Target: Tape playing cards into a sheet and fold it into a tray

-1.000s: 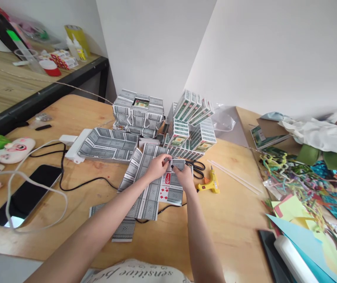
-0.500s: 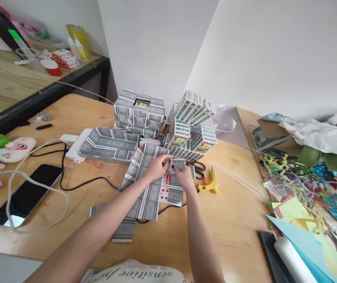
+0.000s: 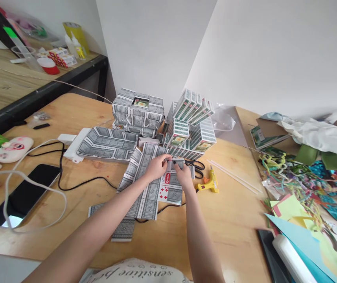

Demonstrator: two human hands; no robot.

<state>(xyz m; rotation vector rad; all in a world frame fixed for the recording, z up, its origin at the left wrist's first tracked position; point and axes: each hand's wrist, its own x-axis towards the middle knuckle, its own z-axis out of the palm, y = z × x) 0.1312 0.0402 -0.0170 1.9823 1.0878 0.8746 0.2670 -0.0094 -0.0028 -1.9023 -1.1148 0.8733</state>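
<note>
A panel of joined playing cards [image 3: 149, 196], mostly grey patterned backs, lies in front of me with a raised strip along its left side. My left hand [image 3: 159, 166] is closed at the panel's far right part, thumb and fingers pinching a card edge. Close beside it, my right hand [image 3: 183, 175] is closed on the same flap of cards, its thumb on the top. Below the fingers, a red-lettered card and a diamonds card [image 3: 164, 193] show face up. Just right of my right hand lie black-handled scissors [image 3: 197, 168] and a yellow glue gun [image 3: 209, 181].
Behind stand a card-covered box [image 3: 139, 112] and stacked green-white card packs [image 3: 190, 125]. An open card tray [image 3: 107, 145] sits at left, near a phone [image 3: 23, 194] and looped cables. Clear glue sticks [image 3: 234, 177] lie right; coloured paper [image 3: 301, 239] covers the right side.
Both hands stay at the same flap, with the fingers shifting only slightly. The whole view has moved a little; the objects on the table keep their places.
</note>
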